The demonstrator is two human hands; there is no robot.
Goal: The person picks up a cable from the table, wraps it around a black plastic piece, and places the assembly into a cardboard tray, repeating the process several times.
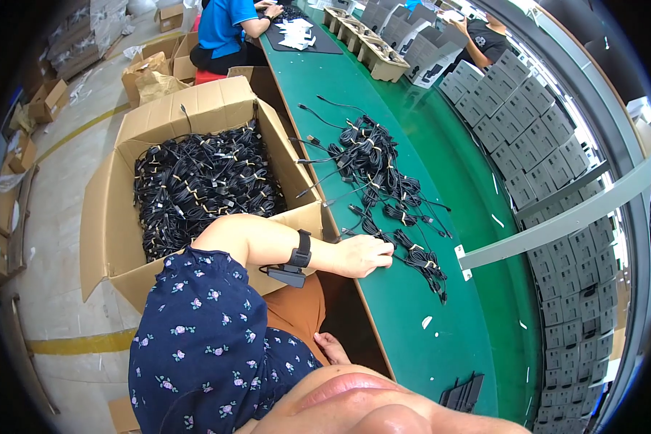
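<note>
My left hand (pixel 364 255) rests on the near edge of the green table with its fingers curled together. Its fingertips are beside a bundle of black cable (pixel 421 259); whatever they pinch is hidden. A black strap with a small box (pixel 294 262) circles that wrist. Farther up the table is a heap of black cables (pixel 372 155), coiled and tied with pale ties, their plugs sticking out. In my lap lies my right hand (pixel 331 349), partly covered, its visible fingers loosely apart and holding nothing I can see. A large open cardboard box (pixel 98 224) full of similar cables (pixel 202 188) stands left of the table.
A dark slotted piece (pixel 463 393) lies at the table's near end. Stacked grey boxes (pixel 528 123) line the right side behind a metal bracket (pixel 557 224). Pulp trays (pixel 380 59) stand at the far end. A person in blue (pixel 224 29) sits there; another stands opposite.
</note>
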